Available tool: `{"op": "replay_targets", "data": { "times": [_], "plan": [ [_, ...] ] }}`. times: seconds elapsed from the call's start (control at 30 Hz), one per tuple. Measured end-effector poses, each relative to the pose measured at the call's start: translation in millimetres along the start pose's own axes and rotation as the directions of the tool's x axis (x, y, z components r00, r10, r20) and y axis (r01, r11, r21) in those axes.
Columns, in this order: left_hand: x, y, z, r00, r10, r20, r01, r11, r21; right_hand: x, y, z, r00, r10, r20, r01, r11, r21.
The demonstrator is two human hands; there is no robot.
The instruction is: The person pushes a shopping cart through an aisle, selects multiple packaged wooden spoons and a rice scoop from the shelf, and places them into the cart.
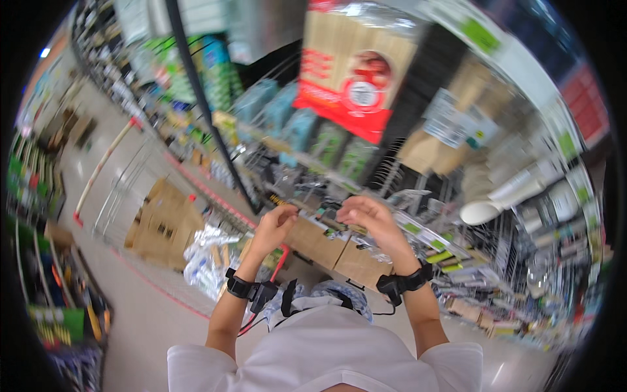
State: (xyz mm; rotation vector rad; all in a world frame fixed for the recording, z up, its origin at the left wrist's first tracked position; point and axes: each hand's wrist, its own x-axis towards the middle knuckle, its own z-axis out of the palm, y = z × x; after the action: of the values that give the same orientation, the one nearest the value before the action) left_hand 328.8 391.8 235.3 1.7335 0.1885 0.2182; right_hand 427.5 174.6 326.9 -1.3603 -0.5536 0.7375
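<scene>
My left hand (277, 228) is raised in front of the shelf with its fingers loosely bent, and nothing shows in it. To its right my right hand (370, 218) hovers with curled fingers, a gap before the thumb, and no visible object. Both wrists wear black straps with small devices. Beneath the hands are cardboard boxes (316, 242) on the low shelf. Above them hangs a large clear pack of thin wooden sticks (355, 44) with a red printed band. Packaged wooden utensils (431, 147) hang to the right, beside a white spoon (480, 211). Motion blurs the goods.
A wire shopping cart (117, 188) stands at my left, holding a flattened cardboard box (164, 230) and clear plastic packs (210, 264). A dark upright pole (208, 112) rises beside the shelf. Another stocked rack (63, 289) lines the far left of the aisle floor (137, 338).
</scene>
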Motion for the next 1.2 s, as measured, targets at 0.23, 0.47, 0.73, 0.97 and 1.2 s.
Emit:
{"op": "replay_targets", "data": {
  "times": [0.23,0.47,0.73,0.97,1.2],
  "plan": [
    [81,152,108,0.890,0.430,0.152,-0.428,0.902,-0.047,-57,-78,-90,0.727,-0.446,-0.522,0.415,0.891,-0.183],
    [168,157,187,0.903,0.427,0.037,-0.427,0.904,0.001,-18,-69,-140,0.596,-0.495,-0.632,0.334,0.869,-0.366],
    [166,133,190,0.941,0.334,0.050,-0.335,0.942,0.023,-12,-55,-141,0.747,-0.364,-0.557,0.257,0.930,-0.263],
    [147,135,179,0.917,0.370,0.148,-0.353,0.926,-0.132,-17,-51,-138,0.781,-0.377,-0.498,0.285,0.925,-0.252],
    [105,151,145,0.920,0.325,0.220,-0.263,0.926,-0.271,-30,-70,-116,0.815,-0.420,-0.400,0.441,0.896,-0.041]
  ]
}}
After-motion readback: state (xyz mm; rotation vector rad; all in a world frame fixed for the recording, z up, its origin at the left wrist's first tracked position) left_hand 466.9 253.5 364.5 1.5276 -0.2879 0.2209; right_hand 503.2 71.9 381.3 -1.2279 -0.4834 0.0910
